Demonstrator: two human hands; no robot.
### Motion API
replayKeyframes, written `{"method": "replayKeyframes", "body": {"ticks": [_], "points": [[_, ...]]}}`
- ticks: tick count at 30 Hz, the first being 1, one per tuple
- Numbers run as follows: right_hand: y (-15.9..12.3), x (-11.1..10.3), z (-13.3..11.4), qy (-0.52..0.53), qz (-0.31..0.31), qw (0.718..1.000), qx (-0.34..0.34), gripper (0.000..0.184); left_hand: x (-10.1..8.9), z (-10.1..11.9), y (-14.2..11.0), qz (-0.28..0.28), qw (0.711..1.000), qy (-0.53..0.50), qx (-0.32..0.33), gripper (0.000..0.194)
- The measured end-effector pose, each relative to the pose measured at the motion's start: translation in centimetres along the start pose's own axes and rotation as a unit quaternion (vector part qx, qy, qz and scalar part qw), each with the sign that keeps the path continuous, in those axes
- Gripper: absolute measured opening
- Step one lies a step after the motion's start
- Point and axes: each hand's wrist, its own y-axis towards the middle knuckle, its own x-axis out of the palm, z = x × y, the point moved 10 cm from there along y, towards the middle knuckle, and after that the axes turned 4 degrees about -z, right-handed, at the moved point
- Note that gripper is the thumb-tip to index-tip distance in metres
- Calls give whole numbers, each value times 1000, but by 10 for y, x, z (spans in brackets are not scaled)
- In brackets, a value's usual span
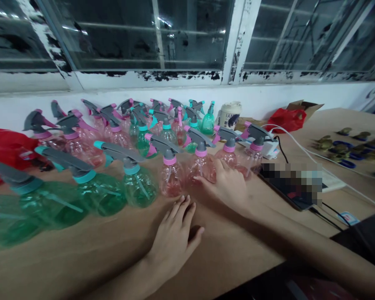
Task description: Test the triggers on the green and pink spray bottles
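Observation:
My left hand (175, 237) rests low over the table with its fingers stretched out and holds nothing. Its fingertips are just in front of a pink spray bottle (171, 179) with a grey and pink trigger head. My right hand (229, 187) is at the front row, thumb and forefinger spread apart. They are close around the near side of another pink spray bottle (200, 166); contact is hard to make out. Behind that hand stands a third pink spray bottle (229, 155), partly hidden. Leftward the row continues with a green spray bottle (140, 187) and more green ones.
Several more pink and green bottles stand behind, along the wall. A paper cup (230, 116) and a red bag (289, 123) are at the back. On the right lie a phone (287, 189), a white charger (270, 148) with cables, and several brownish-gold pieces (325, 143).

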Motion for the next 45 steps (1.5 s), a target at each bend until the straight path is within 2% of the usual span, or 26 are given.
{"method": "replayKeyframes", "body": {"ticks": [4, 9, 13, 16, 24, 29, 32, 37, 40, 43, 45], "points": [[-11, -17, 11, 42, 32, 999, 5, 54, -1, -1, -1, 6, 1000, 5, 0, 48], [-27, -45, 50, 78, 101, 992, 9, 32, -1, -2, -2, 15, 1000, 5, 2, 47], [-25, -46, 83, 83, 101, 990, 44, 33, -4, -3, -2, 21, 1000, 8, 6, 47], [-18, -40, 94, 114, 93, 988, 55, 35, -6, -3, 0, 20, 1000, 4, 6, 44], [2, -13, 92, 151, 44, 985, 69, 66, -9, -1, 5, 18, 999, -28, -15, 33], [9, -10, 87, 171, 47, 984, 28, 54, -15, 8, 14, 17, 996, -84, -9, 28], [8, -12, 85, 169, 44, 984, 18, 54, -22, 11, 21, 7, 990, -141, -23, 26], [-7, -23, 78, 136, 22, 990, 23, 59, -25, 12, 34, -10, 970, -235, -61, 26], [-23, -30, 75, 114, -4, 993, 36, 58, -20, 10, 42, 8, 957, -276, -87, 29], [-40, -41, 70, 92, -5, 995, 34, 61, -14, 14, 51, 43, 946, -309, -87, 40], [-52, -45, 67, 77, -10, 997, 27, 62, -9, 20, 57, 53, 941, -322, -83, 55]]}}
